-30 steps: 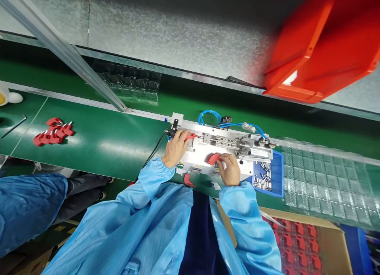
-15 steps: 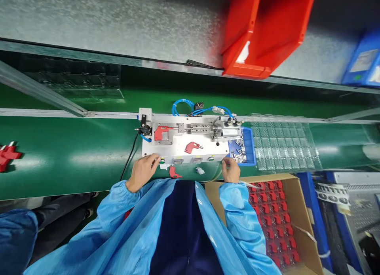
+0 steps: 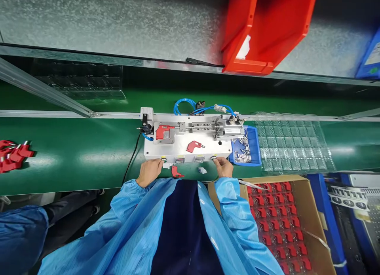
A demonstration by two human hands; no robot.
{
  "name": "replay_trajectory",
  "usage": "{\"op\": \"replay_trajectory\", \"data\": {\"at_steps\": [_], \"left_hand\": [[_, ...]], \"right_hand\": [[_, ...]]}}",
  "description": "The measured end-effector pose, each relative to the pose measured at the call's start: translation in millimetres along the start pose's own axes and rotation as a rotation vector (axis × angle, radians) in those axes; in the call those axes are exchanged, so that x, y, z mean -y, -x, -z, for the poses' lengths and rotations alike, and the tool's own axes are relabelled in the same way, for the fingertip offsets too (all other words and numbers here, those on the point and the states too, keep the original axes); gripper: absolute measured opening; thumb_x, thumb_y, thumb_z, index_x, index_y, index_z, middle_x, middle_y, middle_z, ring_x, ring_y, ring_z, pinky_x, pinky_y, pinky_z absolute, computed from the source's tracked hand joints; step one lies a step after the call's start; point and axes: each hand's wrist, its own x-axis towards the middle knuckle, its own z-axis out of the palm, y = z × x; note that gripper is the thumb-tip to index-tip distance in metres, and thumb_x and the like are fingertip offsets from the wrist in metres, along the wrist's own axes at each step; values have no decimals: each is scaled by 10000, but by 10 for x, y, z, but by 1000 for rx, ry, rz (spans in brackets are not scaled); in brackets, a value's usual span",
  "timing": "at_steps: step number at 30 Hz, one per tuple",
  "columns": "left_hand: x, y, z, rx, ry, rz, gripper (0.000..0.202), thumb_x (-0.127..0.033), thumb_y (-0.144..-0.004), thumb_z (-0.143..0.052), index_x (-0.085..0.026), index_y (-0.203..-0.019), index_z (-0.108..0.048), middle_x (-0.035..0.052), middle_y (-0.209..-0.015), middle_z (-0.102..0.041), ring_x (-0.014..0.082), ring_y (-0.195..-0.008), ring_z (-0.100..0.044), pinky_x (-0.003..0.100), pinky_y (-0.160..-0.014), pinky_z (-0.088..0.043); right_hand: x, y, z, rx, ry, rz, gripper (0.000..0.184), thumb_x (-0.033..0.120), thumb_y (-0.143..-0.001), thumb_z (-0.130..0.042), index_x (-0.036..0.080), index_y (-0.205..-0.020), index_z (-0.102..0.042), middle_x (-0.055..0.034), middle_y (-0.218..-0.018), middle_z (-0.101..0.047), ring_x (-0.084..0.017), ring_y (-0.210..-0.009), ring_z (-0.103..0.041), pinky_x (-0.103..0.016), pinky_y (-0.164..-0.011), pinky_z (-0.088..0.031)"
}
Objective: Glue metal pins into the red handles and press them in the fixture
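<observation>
While a red part [image 3: 162, 131] sits in the white fixture [image 3: 208, 150], left hand [image 3: 150, 172] and right hand [image 3: 224, 169] touch its front buttons [image 3: 163, 160], fingers loosely curled, holding nothing.

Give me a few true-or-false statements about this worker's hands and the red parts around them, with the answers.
1. The left hand and right hand are at the front edge of the white fixture, one near each end. True.
2. The right hand holds a red part. False: it holds nothing, and its fingers touch the fixture's front.
3. A red part sits in the nest at the fixture's left end. True.
4. The blue tray holds red parts. False: the blue tray holds small metal pins.
5. The cardboard box stands on the person's left. False: the cardboard box is on the right, filled with rows of red parts.
</observation>
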Motion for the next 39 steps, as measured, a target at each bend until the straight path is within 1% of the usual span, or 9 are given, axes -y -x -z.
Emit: {"op": "replay_trajectory", "data": {"at_steps": [5, 10, 15, 18, 20, 24, 27, 32, 39], "left_hand": [[-214, 25, 129, 55, 76, -174, 369, -361, -1047, -505, -197, -836, -759, 124, -852, -768, 305, -870, -744, 362, -763, -508], [-874, -187, 367, -250, 223, -517, 274, -340, -1015, -597, -237, -1260, -661, 118, -1218, -681, 281, -1091, -685, 361, -891, -541], [-1291, -580, 453, -188, 16, -489, 295, -151, -984, -561, -170, -1274, -618, 159, -1270, -587, 296, -1115, -673, 372, -842, -573], [-1206, -571, 442, -123, 177, -497, 202, -144, -968, -577, -167, -1149, -663, 137, -1216, -616, 256, -998, -709, 357, -820, -585], [-1060, -404, 433, -15, 506, -551, 164, -239, -970, -625, -182, -1115, -676, 94, -1108, -670, 206, -832, -716, 343, -778, -593], [-767, 143, 471, 461, 1262, -593, 470, -590, -978, -606, -187, -1206, -684, 64, -843, -731, 194, -629, -708, 316, -610, -582], [-649, 462, 545, 652, 1498, -554, 617, -699, -905, -658, -175, -1228, -702, 85, -766, -740, 233, -624, -737, 314, -564, -570], [-552, 594, 622, 615, 1587, -506, 662, -720, -859, -704, -174, -1232, -708, 104, -773, -753, 269, -661, -762, 339, -574, -581], [-520, 560, 624, 605, 1559, -508, 635, -705, -874, -697, -169, -1214, -699, 93, -761, -732, 249, -671, -741, 330, -596, -569]], "right_hand": [[82, 92, 47, -50, -58, 70, 388, 603, -773, -702, 215, -752, -695, -70, -649, -706, -236, -644, -678, -381, -662, -576], [322, 369, 108, -114, -56, 35, 415, 577, -827, -611, 190, -881, -749, -110, -835, -788, -263, -762, -722, -396, -720, -598], [558, 637, 84, -24, -164, 138, 378, 558, -862, -625, 205, -890, -759, -92, -903, -799, -249, -792, -735, -404, -765, -623], [689, 781, 114, -10, -235, 179, 349, 541, -884, -661, 205, -881, -753, -80, -879, -788, -247, -816, -740, -430, -842, -628], [813, 887, 160, -4, -310, 191, 331, 531, -899, -686, 208, -922, -757, -77, -896, -783, -242, -840, -743, -427, -852, -631], [1187, 1105, 244, 106, -472, 299, 281, 469, -916, -736, 238, -1076, -762, -68, -986, -750, -214, -877, -727, -393, -839, -637], [1492, 1208, 251, 215, -513, 421, 267, 429, -910, -763, 255, -1112, -771, -72, -1007, -714, -208, -878, -695, -384, -802, -635], [1772, 1212, 199, 278, -526, 499, 242, 405, -911, -767, 270, -1111, -782, -76, -998, -689, -217, -887, -670, -398, -801, -624], [1765, 1187, 197, 295, -510, 502, 214, 383, -929, -748, 278, -1112, -783, -68, -988, -689, -216, -872, -668, -388, -777, -609]]}}
